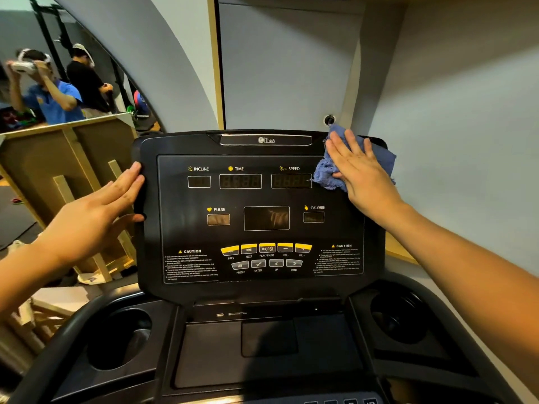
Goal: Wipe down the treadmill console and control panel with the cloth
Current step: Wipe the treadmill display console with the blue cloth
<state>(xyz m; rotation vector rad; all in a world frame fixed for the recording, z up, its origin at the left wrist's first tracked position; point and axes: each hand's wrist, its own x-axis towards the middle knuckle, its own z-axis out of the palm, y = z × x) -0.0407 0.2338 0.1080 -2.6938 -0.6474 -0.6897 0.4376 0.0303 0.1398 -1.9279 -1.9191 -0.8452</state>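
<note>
1. The blue cloth [354, 158] is lying crumpled against the upper right corner of the black treadmill console [259, 208], just right of the SPEED display [291, 181], with one corner sticking up above the console's top edge.
2. The right hand [360, 170] is pressing flat on the cloth, fingers stretched out and spread, palm down; it is not clenching the fabric but pinning it to the panel.
3. The left hand [99, 211] is bracing the console's left edge, open, with fingers lying along the front rim and the thumb tucking under near the side.
4. The control panel is showing dark readouts marked INCLINE, TIME, PULSE and CALORIE, and a row of yellow buttons [266, 248] is sitting below them with grey ones underneath.
5. Two round cup holders, one on the left [119, 339] and one on the right [399, 316], are flanking a flat tray [262, 345] beneath the console.
6. A wooden frame [73, 182] is leaning to the left of the machine.
7. A mirror [58, 77] at upper left is reflecting two people, one in a blue shirt.
</note>
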